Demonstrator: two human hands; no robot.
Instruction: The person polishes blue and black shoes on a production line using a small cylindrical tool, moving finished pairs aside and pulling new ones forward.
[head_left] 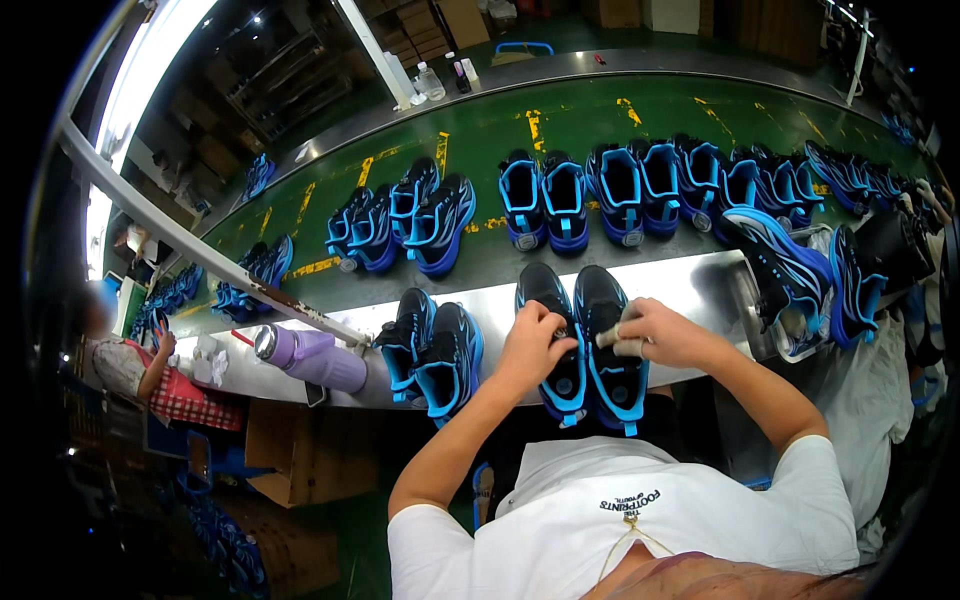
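Fingers: your left hand [535,345] grips the black-and-blue mesh sneaker [556,340]; right hand [660,335] pinches a pale cloth wad [618,342]. Overhanging heels could slip off the steel counter [690,285].

A: What is looking shiny here?

B: The metal ledge [690,285] is shining like a mirror, smooth and silvery. The purple bottle [312,356] is gleaming too, and its cap is looking like metal.

A: And the sneakers under the hands?

B: The black and blue pair [590,345] is looking soft like cloth on top, with glossy blue trim catching the light. The right hand [665,335] is pressing a small pale rag [618,340] that is looking soft and matt.

A: The green belt?

B: The conveyor belt [560,115] is looking smooth, rubbery and a bit shiny, with worn yellow paint. The cardboard box [300,450] is looking dull and papery.
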